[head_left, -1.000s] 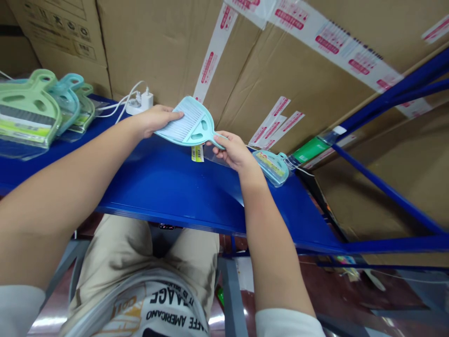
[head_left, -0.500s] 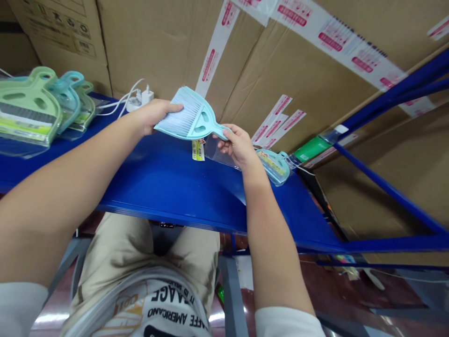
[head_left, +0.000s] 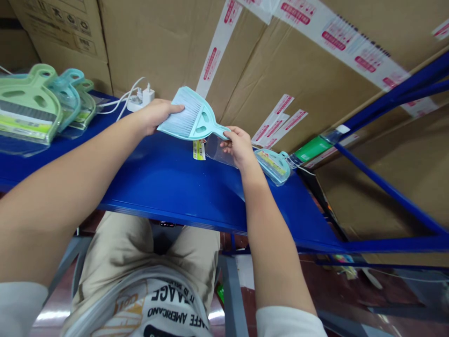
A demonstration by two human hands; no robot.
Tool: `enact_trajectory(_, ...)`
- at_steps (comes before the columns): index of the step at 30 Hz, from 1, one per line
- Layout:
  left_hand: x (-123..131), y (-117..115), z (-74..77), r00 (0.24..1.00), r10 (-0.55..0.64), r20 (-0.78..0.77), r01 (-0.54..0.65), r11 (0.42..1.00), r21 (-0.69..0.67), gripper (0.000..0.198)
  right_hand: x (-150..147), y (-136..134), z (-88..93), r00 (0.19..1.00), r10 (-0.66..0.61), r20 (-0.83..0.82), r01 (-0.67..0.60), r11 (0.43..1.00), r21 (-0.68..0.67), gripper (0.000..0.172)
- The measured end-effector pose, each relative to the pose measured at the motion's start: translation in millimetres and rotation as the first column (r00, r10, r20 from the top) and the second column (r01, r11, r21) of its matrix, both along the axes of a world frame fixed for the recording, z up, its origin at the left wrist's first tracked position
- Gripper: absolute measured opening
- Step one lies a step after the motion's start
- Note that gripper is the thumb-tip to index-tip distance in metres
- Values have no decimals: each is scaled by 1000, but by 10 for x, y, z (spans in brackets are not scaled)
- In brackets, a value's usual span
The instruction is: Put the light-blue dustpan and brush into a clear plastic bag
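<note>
Over the shelf, both hands hold a light blue dustpan (head_left: 209,118) with a matching hand brush (head_left: 187,112) lying in it, its pale bristles facing up. My left hand (head_left: 159,114) grips the wide left edge, thumb on the bristles and the other fingers hidden beneath. The end of the handle is pinched by my right hand (head_left: 238,144), whose lower fingers are curled. Below the dustpan lie a yellow-green label card (head_left: 199,150) and a clear plastic bag (head_left: 219,150). A wrapped light blue dustpan set (head_left: 271,164) rests just beyond my right wrist.
Wrapped green (head_left: 33,100) and blue (head_left: 68,96) dustpan sets stand at the left of the blue shelf (head_left: 168,187). A white power strip with cables (head_left: 142,98) sits behind my left hand. Cardboard boxes (head_left: 157,42) wall the back. A green-labelled bottle (head_left: 315,147) lies at the right.
The dustpan and brush have shifted very slightly to the right in view. My right fingers have changed position a little on the handle end; my left grip looks the same.
</note>
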State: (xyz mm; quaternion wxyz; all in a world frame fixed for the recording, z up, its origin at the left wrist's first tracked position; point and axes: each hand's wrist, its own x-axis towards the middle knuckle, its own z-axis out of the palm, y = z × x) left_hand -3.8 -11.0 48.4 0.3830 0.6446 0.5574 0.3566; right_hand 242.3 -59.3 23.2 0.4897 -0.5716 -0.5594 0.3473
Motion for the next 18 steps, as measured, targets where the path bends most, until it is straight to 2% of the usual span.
enact_trajectory(2,3,-69,42,992,-5,126,8,1000,-26,54,82,41,-13,999,-17,50,15,999,37,24)
enact_trajectory(4,-2,-122,82,964,21,265,-11,999,-39,41,156,67,-30,984,-108,141,95,991,91,34)
enact_trajectory(6,-12,-146,107,926,87,366,-77,996,-42,33,182,63,-59,927,-235,291,206,970,129,35)
enact_trajectory(8,-22,-148,120,896,168,411,-166,985,-41,32,142,36,-104,831,-284,477,267,958,105,31)
enact_trajectory(10,-28,-143,126,878,213,429,-219,975,-36,32,53,4,-156,735,-232,638,264,963,47,32)
enact_trajectory(13,-29,-150,134,861,217,461,-232,972,-24,32,-74,-18,-204,631,-163,759,237,971,12,38)
enact_trajectory(18,-6,-155,108,856,143,497,-169,986,7,26,-94,-36,-169,572,-136,809,261,965,-22,37)
